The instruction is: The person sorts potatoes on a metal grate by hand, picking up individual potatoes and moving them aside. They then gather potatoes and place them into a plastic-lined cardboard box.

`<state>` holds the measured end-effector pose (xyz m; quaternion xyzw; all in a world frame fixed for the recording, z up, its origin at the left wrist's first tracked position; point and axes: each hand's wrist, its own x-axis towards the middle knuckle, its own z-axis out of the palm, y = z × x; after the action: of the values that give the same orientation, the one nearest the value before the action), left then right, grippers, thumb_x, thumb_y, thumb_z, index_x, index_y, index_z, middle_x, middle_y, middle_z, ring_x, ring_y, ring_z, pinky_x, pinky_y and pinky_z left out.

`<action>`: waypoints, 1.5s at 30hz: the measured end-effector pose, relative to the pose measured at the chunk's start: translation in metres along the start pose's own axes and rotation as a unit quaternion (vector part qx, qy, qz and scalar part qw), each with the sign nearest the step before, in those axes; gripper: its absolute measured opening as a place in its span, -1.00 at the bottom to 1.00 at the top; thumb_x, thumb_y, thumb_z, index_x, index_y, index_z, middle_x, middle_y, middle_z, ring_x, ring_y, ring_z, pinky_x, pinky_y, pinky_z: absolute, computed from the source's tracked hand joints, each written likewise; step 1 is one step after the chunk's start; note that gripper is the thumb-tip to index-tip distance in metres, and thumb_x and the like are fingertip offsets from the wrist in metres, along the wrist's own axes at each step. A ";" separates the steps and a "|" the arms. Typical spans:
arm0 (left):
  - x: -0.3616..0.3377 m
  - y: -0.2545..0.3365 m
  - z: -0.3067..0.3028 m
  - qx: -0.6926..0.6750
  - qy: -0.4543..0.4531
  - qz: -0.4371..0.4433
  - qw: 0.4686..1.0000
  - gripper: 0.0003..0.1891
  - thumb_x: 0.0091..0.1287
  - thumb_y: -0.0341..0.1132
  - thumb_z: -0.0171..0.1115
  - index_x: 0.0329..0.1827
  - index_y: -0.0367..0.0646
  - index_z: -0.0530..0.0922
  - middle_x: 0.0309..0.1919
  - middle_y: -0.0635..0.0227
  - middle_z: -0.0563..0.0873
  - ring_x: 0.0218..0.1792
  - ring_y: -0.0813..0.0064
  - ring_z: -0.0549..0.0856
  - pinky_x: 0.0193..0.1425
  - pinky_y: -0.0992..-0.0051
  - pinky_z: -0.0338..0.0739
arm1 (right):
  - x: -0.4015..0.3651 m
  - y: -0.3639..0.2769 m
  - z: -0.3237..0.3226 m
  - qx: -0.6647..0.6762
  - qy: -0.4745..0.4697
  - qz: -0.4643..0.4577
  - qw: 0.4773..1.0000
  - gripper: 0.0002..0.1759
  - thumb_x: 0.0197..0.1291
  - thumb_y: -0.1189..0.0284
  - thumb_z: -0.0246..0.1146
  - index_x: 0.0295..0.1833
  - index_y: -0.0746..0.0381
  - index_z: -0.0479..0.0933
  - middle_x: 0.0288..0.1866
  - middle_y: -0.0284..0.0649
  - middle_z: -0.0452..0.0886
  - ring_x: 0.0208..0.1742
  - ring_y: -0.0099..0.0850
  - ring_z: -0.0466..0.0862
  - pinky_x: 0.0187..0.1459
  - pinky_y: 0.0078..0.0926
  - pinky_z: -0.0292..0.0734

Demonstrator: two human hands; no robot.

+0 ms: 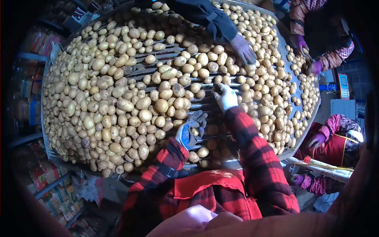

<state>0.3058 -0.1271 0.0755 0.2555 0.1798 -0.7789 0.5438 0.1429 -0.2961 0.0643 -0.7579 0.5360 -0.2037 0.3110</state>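
Potatoes (125,104) of many sizes cover a wide sorting table with metal bars (201,106). My left hand (191,128), in a blue and dark grey glove, is over the bars near the front edge. Its fingers are loosely curled and apart, beside several potatoes (180,114). My right hand (226,97), in a white glove with dark-stained fingertips, reaches farther over the bars. Its fingers are bent together, and whatever they hold is hidden. Loose potatoes (200,94) lie just left of that hand.
Across the table, another person's purple-gloved hand (243,49) reaches into the potatoes. A co-worker's gloved hands (316,67) are at the right edge. Another person in a red apron (328,148) is at the right, beside a white pole (319,165). Stacked boxes (43,170) stand left.
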 end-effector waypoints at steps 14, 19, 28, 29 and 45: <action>-0.011 0.009 -0.009 -0.024 -0.009 -0.042 0.999 -0.66 0.56 -0.18 0.12 0.29 -0.08 0.58 -0.07 0.33 0.72 -0.13 0.37 0.71 -0.30 0.51 0.63 | 0.042 -0.039 0.004 -0.104 -0.047 0.039 0.993 -0.61 0.32 0.12 0.24 0.01 0.21 0.63 -0.09 0.08 0.75 -0.02 0.03 0.75 0.02 -0.02 0.65; -0.013 -0.005 -0.040 0.100 0.067 0.060 0.991 -0.59 0.55 -0.16 0.07 0.39 -0.04 0.51 0.05 0.33 0.70 -0.21 0.51 0.68 -0.38 0.58 0.55 | -0.063 -0.076 -0.052 -0.004 -0.186 -0.036 0.982 -0.58 0.37 0.05 0.26 0.13 0.13 0.60 -0.19 -0.02 0.74 -0.12 -0.03 0.76 -0.12 -0.06 0.65; -0.039 0.000 0.009 0.133 0.031 -0.094 0.986 -0.66 0.55 -0.13 0.05 0.19 -0.13 0.57 0.10 0.11 0.69 -0.05 0.20 0.74 -0.43 0.54 0.59 | -0.117 0.019 -0.079 -0.194 0.127 -0.026 0.972 -0.43 0.22 0.38 0.35 0.37 0.12 0.53 0.38 0.03 0.51 0.33 0.06 0.50 0.36 0.07 0.38; -0.037 0.000 0.006 0.119 0.036 -0.080 0.989 -0.65 0.55 -0.11 0.05 0.19 -0.13 0.56 0.10 0.10 0.69 -0.06 0.18 0.74 -0.43 0.52 0.61 | -0.107 0.032 -0.078 -0.225 0.131 -0.022 0.965 -0.42 0.21 0.35 0.36 0.38 0.05 0.52 0.40 0.01 0.49 0.37 0.05 0.45 0.40 0.12 0.31; -0.025 -0.008 -0.019 0.007 0.035 -0.104 0.994 -0.71 0.58 -0.14 0.10 0.10 -0.16 0.60 0.06 0.23 0.67 0.12 0.29 0.65 -0.17 0.44 0.68 | -0.077 0.032 -0.025 -0.279 -0.072 -0.113 0.951 -0.59 0.22 0.45 0.17 0.19 0.07 0.63 0.24 -0.08 0.59 0.10 -0.08 0.65 0.16 -0.08 0.54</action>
<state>0.3088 -0.0950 0.0748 0.2665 0.2193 -0.8231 0.4510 0.0789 -0.2378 0.0624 -0.8827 0.4587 -0.0244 0.0995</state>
